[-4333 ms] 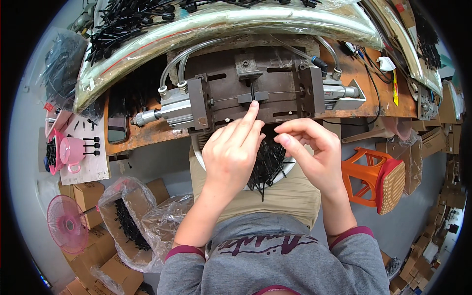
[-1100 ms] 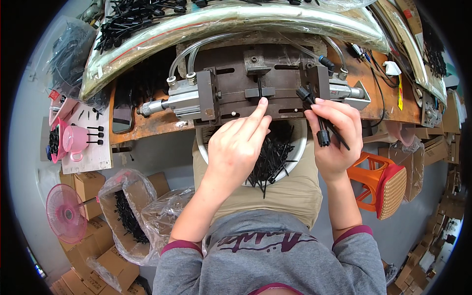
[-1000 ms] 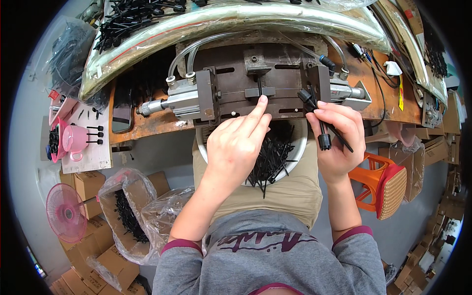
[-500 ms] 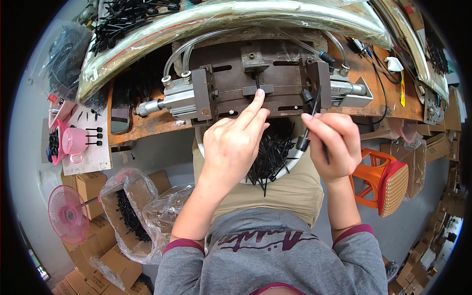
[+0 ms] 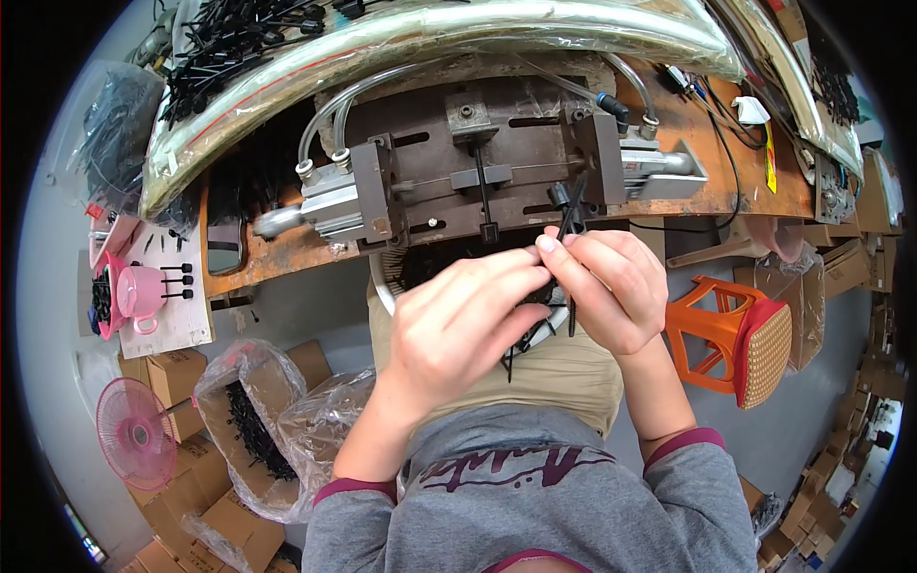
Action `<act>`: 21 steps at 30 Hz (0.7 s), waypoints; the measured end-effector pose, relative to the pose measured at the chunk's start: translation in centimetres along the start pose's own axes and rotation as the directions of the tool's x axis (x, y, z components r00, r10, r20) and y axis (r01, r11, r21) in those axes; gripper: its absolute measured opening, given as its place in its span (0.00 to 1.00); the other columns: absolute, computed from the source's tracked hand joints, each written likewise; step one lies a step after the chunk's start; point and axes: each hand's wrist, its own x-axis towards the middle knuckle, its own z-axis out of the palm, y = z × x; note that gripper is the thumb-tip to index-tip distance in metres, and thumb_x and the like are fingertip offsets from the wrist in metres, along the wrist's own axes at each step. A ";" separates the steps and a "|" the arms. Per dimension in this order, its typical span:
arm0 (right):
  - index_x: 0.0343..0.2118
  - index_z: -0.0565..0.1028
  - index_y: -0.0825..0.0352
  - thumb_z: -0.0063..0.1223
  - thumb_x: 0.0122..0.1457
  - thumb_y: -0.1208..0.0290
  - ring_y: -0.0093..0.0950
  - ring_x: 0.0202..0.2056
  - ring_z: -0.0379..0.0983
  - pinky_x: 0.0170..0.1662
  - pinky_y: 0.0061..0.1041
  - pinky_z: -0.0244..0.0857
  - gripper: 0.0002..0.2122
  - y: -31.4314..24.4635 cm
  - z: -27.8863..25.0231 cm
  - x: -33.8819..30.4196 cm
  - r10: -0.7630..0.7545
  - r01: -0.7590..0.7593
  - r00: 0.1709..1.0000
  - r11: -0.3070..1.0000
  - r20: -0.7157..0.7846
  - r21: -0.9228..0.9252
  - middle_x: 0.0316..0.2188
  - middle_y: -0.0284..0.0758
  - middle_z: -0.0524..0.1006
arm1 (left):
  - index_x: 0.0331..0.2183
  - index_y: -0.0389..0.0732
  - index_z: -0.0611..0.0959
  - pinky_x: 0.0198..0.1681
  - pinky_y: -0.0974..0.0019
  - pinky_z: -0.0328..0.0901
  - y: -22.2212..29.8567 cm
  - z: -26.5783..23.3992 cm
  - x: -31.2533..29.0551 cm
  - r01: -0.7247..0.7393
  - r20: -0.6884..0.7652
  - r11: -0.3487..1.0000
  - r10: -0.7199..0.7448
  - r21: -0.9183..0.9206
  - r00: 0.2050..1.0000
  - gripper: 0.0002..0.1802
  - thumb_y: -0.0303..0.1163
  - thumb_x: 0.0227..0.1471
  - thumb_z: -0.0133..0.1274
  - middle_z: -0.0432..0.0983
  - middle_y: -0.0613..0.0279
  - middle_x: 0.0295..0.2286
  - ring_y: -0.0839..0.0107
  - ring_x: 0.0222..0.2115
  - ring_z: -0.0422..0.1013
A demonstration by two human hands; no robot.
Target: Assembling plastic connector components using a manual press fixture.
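Note:
My right hand [image 5: 616, 286] pinches several thin black rods with black knobs [image 5: 564, 198] in front of the metal fixture. Beside it, my left hand [image 5: 458, 329] has its fingers bent together, their tips meeting the right thumb at the rods. What lies between the left fingertips is mostly hidden. Another black rod [image 5: 484, 196] lies in the brown metal fixture [image 5: 439, 203], across a small grey block, its knobbed end toward me. Below my hands a white tub [image 5: 383, 286] on my lap holds more black rods, partly covered by the hands.
Air cylinders [image 5: 334, 205] with clear hoses flank the fixture on the wooden bench [image 5: 272, 258]. Long plastic-wrapped strips [image 5: 420, 57] run behind it. An orange stool [image 5: 716, 329] stands at right; a pink fan [image 5: 137, 432], cartons and a bagged box of rods are at left.
My left hand has left the rod in the fixture and come back to my right hand. My right hand has shifted left with its rods. The view has moved slightly.

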 end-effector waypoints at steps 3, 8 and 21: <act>0.35 0.82 0.75 0.60 0.36 0.77 0.29 0.27 0.75 0.26 0.24 0.70 0.18 -0.5 0.1 0.3 0.038 -0.039 0.999 0.999 0.025 0.025 0.32 0.39 0.77 | 0.37 0.33 0.83 0.33 0.64 0.73 -0.2 0.5 -0.4 -0.052 -0.033 0.999 0.052 -0.008 0.998 0.18 0.18 0.37 0.65 0.81 0.53 0.33 0.60 0.32 0.79; 0.34 0.82 0.71 0.65 0.47 0.86 0.30 0.30 0.79 0.33 0.23 0.73 0.10 -0.7 0.0 1.6 0.466 -0.459 0.885 0.866 0.015 0.198 0.30 0.38 0.82 | 0.36 0.35 0.85 0.34 0.65 0.73 0.0 -0.2 -0.4 0.022 -0.030 1.000 -0.022 0.011 0.999 0.19 0.18 0.35 0.67 0.81 0.54 0.33 0.62 0.32 0.78; 0.43 0.81 0.72 0.55 0.64 0.70 0.13 0.18 0.67 0.23 0.13 0.61 0.11 -0.4 -2.2 3.1 0.569 -0.691 0.332 -0.396 0.752 0.605 0.24 0.33 0.79 | 0.32 0.34 0.87 0.38 0.64 0.72 0.8 -2.3 -1.4 -0.009 0.080 0.984 0.024 -0.180 0.997 0.18 0.27 0.33 0.68 0.81 0.45 0.42 0.59 0.36 0.79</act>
